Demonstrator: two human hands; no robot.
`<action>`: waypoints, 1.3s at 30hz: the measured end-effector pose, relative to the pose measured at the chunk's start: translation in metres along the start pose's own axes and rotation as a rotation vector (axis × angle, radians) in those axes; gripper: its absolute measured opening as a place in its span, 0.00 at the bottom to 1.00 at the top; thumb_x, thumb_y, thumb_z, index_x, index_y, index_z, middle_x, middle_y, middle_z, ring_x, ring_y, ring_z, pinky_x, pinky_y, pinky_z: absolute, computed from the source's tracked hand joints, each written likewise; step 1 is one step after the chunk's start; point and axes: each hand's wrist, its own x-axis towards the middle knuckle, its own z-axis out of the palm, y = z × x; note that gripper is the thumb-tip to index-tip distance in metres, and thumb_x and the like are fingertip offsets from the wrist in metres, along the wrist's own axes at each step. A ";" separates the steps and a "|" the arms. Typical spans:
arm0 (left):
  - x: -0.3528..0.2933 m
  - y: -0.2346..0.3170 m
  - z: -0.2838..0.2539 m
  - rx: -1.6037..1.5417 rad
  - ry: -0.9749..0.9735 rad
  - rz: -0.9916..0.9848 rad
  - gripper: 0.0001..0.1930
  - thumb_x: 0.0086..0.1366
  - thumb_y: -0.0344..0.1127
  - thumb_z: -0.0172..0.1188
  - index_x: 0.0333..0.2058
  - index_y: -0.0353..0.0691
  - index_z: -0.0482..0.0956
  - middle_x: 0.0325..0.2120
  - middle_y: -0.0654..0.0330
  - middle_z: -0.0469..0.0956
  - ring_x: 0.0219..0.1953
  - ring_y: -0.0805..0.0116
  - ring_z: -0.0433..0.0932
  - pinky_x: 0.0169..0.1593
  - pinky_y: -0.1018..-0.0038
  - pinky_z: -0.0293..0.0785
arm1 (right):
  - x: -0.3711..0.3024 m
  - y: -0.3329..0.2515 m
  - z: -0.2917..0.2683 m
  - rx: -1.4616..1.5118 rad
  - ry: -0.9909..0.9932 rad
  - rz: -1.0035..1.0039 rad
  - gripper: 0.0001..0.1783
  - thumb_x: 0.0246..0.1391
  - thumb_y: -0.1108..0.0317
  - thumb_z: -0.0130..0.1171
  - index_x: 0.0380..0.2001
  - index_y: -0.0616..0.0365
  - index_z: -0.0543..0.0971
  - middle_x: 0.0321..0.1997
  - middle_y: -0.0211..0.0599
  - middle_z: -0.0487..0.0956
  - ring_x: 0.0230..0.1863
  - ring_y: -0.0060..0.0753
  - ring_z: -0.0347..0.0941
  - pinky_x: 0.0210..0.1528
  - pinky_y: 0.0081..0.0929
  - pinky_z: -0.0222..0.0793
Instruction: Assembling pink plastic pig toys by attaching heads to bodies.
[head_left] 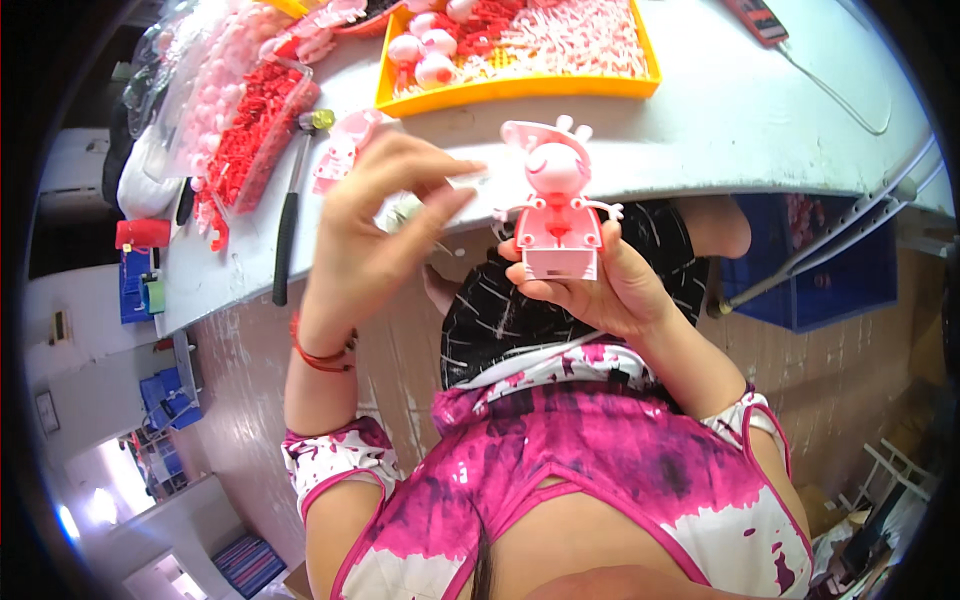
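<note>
My right hand [625, 285] grips a pink toy figure [560, 215] by its base, above the table's near edge. The figure is upright, with a round pale-pink head, small white arms out to the sides and a red inner part in its open body shell. To its left my left hand [385, 205] is raised, thumb and fingers apart, with nothing seen between the fingertips. Partly behind that hand lies a pink toy shell part [345, 145] on the table. A small whitish piece [402, 213] shows beneath the left hand; its kind is unclear.
A yellow tray [520, 95] at the back holds pink balls and small red and pink parts. Red parts [250, 125] are heaped at left. Beside them lies a black-handled tool [288, 225], seemingly a small mallet. A blue crate [840, 270] stands below right.
</note>
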 end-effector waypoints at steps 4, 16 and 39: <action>0.047 -0.025 -0.051 0.013 0.260 -0.126 0.11 0.63 0.31 0.59 0.42 0.33 0.80 0.33 0.65 0.80 0.33 0.82 0.74 0.37 0.85 0.70 | -0.008 -0.011 0.008 0.002 0.036 -0.063 0.40 0.53 0.52 0.60 0.59 0.68 0.58 0.57 0.62 0.66 0.56 0.55 0.68 0.60 0.42 0.66; 0.173 -0.143 -0.088 0.711 0.048 -0.025 0.11 0.55 0.34 0.59 0.38 0.40 0.83 0.36 0.50 0.80 0.40 0.53 0.79 0.47 0.66 0.73 | -0.006 -0.009 0.009 -0.106 0.127 -0.035 0.43 0.51 0.48 0.60 0.60 0.67 0.58 0.59 0.61 0.65 0.57 0.54 0.68 0.60 0.41 0.67; 0.167 -0.131 -0.085 0.286 0.223 -0.221 0.10 0.61 0.35 0.60 0.38 0.37 0.83 0.27 0.64 0.81 0.28 0.80 0.77 0.32 0.83 0.72 | 0.000 -0.020 0.015 -0.045 0.053 -0.014 0.42 0.52 0.50 0.61 0.60 0.69 0.57 0.57 0.60 0.67 0.56 0.54 0.69 0.59 0.40 0.68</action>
